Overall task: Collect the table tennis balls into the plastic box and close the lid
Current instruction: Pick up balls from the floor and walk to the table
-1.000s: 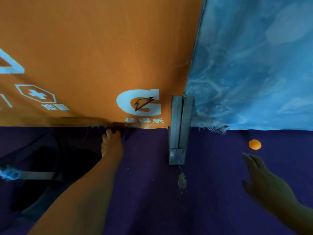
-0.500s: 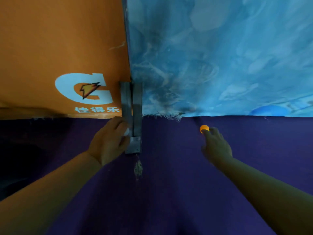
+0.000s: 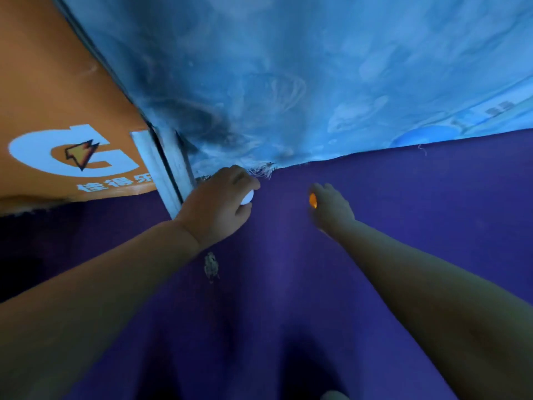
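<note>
My left hand point(image 3: 219, 203) is closed around a white table tennis ball point(image 3: 247, 197), which peeks out between the fingers, close to the foot of the barrier. My right hand point(image 3: 331, 206) grips an orange table tennis ball point(image 3: 313, 200), lifted a little off the purple floor. Both arms reach forward side by side. The plastic box is not in view.
An orange banner point(image 3: 57, 96) and a blue banner point(image 3: 317, 67) form a low barrier ahead, joined by a grey metal post point(image 3: 170, 177). Purple carpet point(image 3: 288, 284) covers the floor, with a small worn patch point(image 3: 211, 267) near the post. The blue banner's lower edge is frayed.
My right hand reached the orange ball and closed on it. My left hand moved right from the orange banner with the white ball. The view swung right and tilted.
</note>
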`<state>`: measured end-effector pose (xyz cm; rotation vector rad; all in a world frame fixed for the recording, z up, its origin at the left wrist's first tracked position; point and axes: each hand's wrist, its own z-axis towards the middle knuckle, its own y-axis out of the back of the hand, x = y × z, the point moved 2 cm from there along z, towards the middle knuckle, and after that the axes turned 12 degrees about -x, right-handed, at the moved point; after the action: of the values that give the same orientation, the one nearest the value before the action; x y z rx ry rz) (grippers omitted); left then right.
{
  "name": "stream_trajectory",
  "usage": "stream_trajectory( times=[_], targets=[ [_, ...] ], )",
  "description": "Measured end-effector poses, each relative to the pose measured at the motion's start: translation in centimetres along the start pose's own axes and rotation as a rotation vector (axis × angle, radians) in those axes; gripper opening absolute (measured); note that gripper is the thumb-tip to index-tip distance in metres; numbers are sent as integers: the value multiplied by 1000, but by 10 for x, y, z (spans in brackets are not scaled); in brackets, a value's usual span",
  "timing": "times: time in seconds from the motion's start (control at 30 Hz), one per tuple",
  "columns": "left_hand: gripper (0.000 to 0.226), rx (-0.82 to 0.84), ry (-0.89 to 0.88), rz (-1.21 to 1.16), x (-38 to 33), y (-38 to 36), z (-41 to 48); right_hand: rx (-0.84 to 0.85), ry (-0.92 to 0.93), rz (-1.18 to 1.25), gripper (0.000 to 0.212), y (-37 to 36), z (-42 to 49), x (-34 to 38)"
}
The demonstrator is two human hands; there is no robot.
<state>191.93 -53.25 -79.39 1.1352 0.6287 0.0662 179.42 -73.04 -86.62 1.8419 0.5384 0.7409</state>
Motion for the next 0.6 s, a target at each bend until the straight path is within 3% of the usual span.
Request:
stream_trajectory(
  times=[0.13, 0.3, 0.6],
  targets=[
    [35, 117, 129, -43, -60, 30, 25, -31, -98, 198, 27, 80, -67, 6],
    [34, 261, 132, -31, -173, 101, 62, -87, -188, 276, 36, 217, -149, -8],
    [16, 496, -21, -27, -411, 271, 121, -155, -546, 346, 32, 472, -339, -57]
  ],
)
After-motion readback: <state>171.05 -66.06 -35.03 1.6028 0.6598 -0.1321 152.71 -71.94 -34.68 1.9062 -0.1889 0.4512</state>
